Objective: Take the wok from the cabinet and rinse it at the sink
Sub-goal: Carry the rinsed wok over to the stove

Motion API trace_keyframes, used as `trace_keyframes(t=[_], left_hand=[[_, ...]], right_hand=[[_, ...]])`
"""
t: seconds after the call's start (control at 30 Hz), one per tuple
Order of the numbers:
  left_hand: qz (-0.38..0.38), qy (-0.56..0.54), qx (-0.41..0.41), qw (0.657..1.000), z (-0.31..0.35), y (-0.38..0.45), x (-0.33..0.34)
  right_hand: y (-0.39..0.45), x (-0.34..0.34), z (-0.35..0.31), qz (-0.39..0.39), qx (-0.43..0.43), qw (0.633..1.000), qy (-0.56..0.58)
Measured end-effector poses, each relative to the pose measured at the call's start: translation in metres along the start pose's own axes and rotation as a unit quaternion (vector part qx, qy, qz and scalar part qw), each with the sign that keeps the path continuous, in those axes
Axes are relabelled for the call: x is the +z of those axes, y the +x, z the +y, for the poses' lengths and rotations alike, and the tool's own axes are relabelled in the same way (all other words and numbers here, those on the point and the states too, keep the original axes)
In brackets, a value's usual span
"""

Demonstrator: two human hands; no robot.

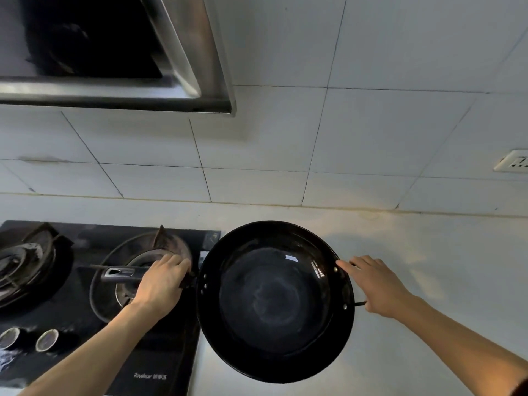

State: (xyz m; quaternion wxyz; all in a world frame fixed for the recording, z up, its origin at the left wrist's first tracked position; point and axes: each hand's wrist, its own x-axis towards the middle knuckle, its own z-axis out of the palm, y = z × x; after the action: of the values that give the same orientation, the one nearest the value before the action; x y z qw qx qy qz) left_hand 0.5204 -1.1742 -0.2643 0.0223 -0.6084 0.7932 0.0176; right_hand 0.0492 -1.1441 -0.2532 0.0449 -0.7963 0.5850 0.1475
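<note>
Right now the black wok [275, 301] is held over the pale surface [428, 281], just to the right of the gas stove [85, 310], its open side facing the camera. Its long handle [123, 274] reaches left over the nearer burner [148, 264]. The left hand [163, 284] curls around that handle close to the wok's rim. The right hand [377, 287] grips the small loop handle [360, 303] on the opposite side, with its index finger stretched straight along the rim. Two round knobs [47, 340] sit at the stove's front edge. Above the stove hangs a steel range hood [183, 52], and a wall socket [514, 161] sits on the tiled wall [371, 110] at the far right.
</note>
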Motion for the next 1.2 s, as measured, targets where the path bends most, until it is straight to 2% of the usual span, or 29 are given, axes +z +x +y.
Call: trace_keyframes(t=[0.2, 0.67, 1.2], left_hand=[[-0.012, 0.027, -0.01, 1.0, 0.002, 0.003, 0.008], [-0.019, 0.011, -0.04, 0.999, -0.002, 0.006, 0.02], [-0.023, -0.06, -0.073, 0.995, 0.008, -0.026, 0.015]], right_hand=[[0.017, 0.006, 0.007, 0.005, -0.011, 1.0, 0.003], [0.035, 0.004, 0.004, 0.011, -0.009, 1.0, 0.002], [0.022, -0.008, -0.015, 0.024, 0.003, 1.0, 0.019]])
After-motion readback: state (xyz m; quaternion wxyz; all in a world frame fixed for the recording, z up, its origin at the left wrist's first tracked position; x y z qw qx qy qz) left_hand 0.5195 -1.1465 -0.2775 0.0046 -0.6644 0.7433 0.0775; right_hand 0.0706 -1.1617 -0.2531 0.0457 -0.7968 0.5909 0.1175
